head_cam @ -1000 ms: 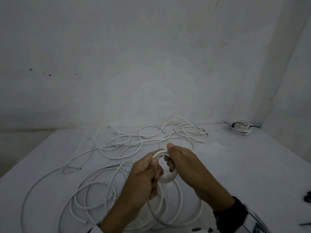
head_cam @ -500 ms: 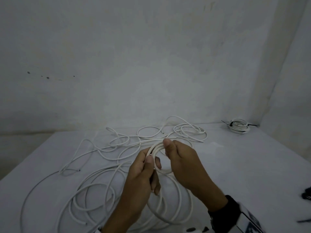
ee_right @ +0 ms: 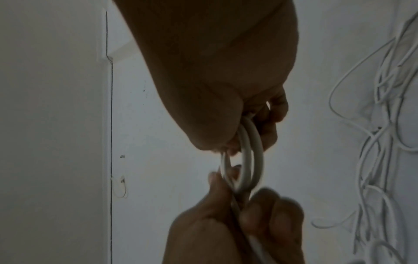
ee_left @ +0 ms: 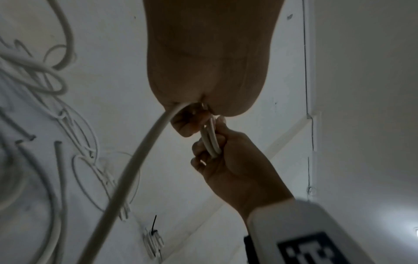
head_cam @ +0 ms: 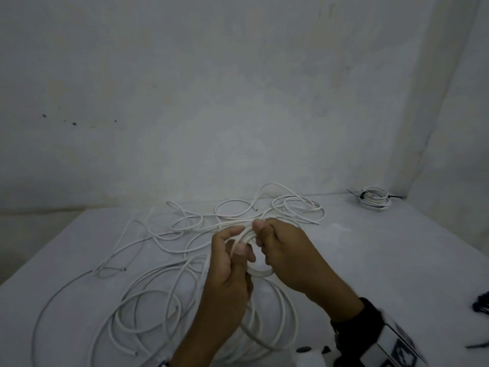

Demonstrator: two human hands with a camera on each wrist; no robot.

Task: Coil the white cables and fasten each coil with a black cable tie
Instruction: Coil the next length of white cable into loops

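Nearest: slack cable (head_cam: 267, 337) trails off the coil toward the body and loops on the table (head_cam: 397, 260).

Both hands meet above the table. Left hand (head_cam: 227, 266) pinches the coil (head_cam: 260, 272) at its left side, thumb over the strands. Right hand (head_cam: 288, 250) has fingers curled through the ring, thumb pressing the top.

Change: a second ago the coil stood open and round between the hands; now it is turned more edge-on, hands closer and a little farther out, strands bunched under the thumbs. Right wrist view shows about three turns (ee_right: 246, 157). Judged: another turn just laid on; coiling continues, plenty of slack left.

Beyond: loose cables (head_cam: 185, 226) sprawled untied.

Right edge: black ties (head_cam: 483, 305), untouched.

Far corner: one finished coil (head_cam: 374, 198), already tied.
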